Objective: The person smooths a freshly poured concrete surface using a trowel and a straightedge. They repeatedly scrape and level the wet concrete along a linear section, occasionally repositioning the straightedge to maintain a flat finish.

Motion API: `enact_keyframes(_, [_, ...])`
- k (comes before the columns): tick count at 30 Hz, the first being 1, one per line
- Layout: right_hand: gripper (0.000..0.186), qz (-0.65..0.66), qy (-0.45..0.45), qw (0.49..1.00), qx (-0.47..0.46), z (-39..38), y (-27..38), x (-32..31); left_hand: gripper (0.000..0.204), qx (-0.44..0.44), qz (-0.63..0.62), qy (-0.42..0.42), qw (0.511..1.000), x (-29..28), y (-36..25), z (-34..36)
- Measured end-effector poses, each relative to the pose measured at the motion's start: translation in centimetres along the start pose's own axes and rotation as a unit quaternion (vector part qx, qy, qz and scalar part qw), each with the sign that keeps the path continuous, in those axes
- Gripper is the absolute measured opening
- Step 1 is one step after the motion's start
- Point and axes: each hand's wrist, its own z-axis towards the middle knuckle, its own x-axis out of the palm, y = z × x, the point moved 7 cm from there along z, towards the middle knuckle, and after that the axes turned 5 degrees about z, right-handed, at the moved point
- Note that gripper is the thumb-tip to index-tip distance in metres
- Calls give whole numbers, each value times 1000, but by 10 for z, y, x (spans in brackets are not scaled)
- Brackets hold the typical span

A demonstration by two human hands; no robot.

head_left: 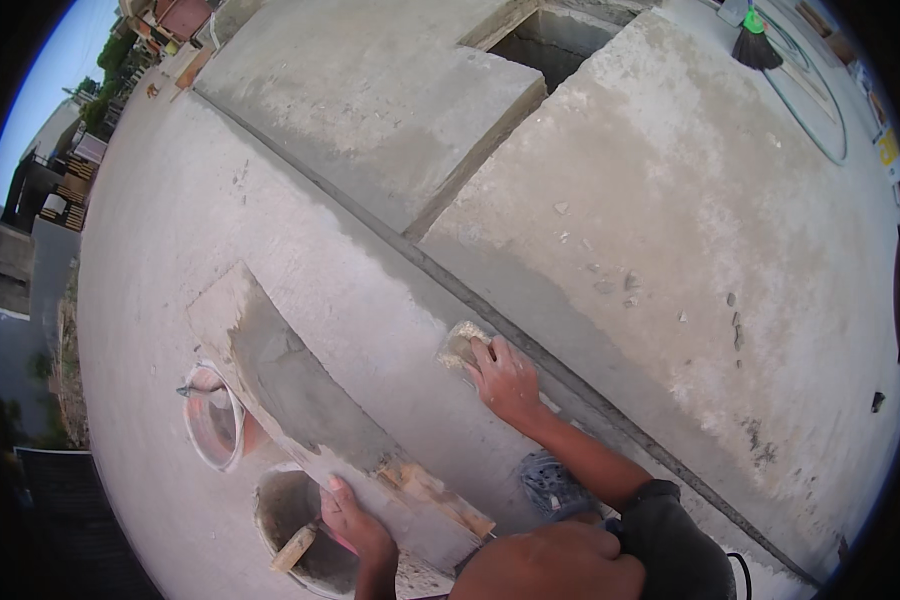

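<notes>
A pale, cement-smeared sponge [464, 345] is in my right hand [508, 384], its fingers closed over it. That hand is low over the concrete, just left of a narrow dark groove [460, 290]. My left hand [354, 522] is closed at the near left edge of a long wooden board [215, 305], thumb showing and the other fingers mostly hidden. Wet grey mortar [305, 375] covers much of the board's upper face. Beneath the board and beside my left hand is a bucket [280, 500] with a wooden handle [295, 549] sticking out.
A whitish-orange bucket [213, 425] stands left of the board. Beyond the groove, a channel [485, 155] runs to a square pit [545, 45]. Loose chips [630, 282] lie on the slab. A broom [756, 45] and a hose [838, 135] lie far right. My shoe [550, 484] is near.
</notes>
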Motion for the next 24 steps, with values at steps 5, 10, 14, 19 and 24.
enact_keyframes(5, [40, -33, -21, 999, 22, 16, -10, 17, 46, 13, 7, -23, 1000, 0, -5, 0])
enact_keyframes(10, [39, 22, 90, 995, 46, -17, -1, 27, 45, 10, 21, 3, 1000, 1, -6, -1])
enact_keyframes(14, [38, 71, 120, 989, 57, -26, 15, 12, 44, 27, 23, 2, 999, 2, -12, -1])
enact_keyframes(19, [38, 4, 20, 998, 52, 2, -13, 11, 43, 23, 19, 9, 1000, 3, -9, -3])
enact_keyframes(24, [39, 20, 88, 995, 41, -41, -4, 8, 42, 18, 23, 1, 1000, -1, -6, -2])
